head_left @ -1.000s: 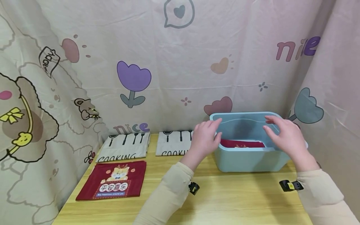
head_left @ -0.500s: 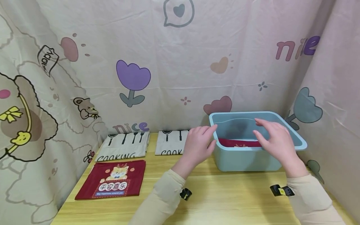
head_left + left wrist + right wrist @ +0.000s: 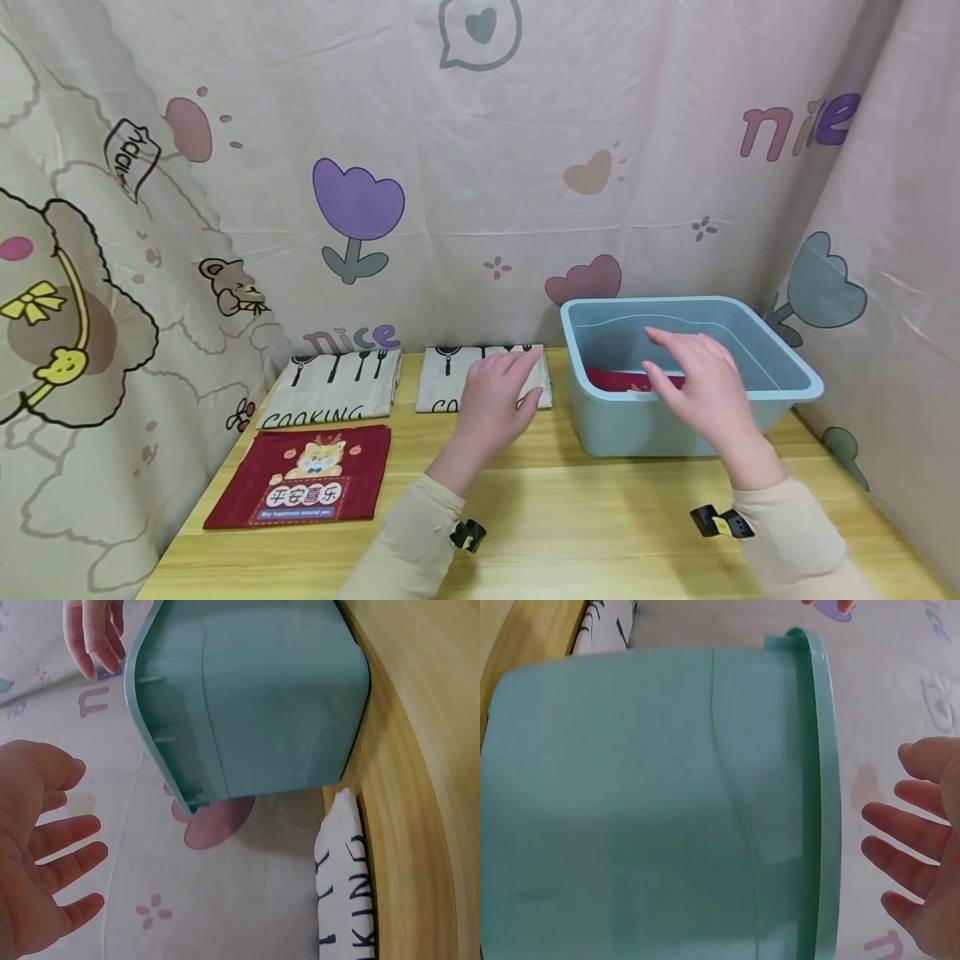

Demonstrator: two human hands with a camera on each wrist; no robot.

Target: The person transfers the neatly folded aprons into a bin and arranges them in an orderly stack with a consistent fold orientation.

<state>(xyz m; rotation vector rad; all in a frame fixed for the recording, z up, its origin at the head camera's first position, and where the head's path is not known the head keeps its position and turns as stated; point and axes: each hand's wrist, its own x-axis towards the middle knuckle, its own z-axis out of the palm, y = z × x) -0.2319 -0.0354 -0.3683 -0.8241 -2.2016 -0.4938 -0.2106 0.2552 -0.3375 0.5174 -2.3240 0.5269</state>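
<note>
A pale wooden bench carries a folded white cloth printed with black utensils and the word COOKING near its back left corner. In front of it, along the left edge, lies a flat dark red cloth with a cartoon animal print. A pink curtain with tulips and hearts hangs behind.

Tub: smooth, semi-gloss teal plastic. Desk: pale wood grain, satin finish. Folded towels: matt printed cloth.

cartoon-print curtain behind wooden table
</note>
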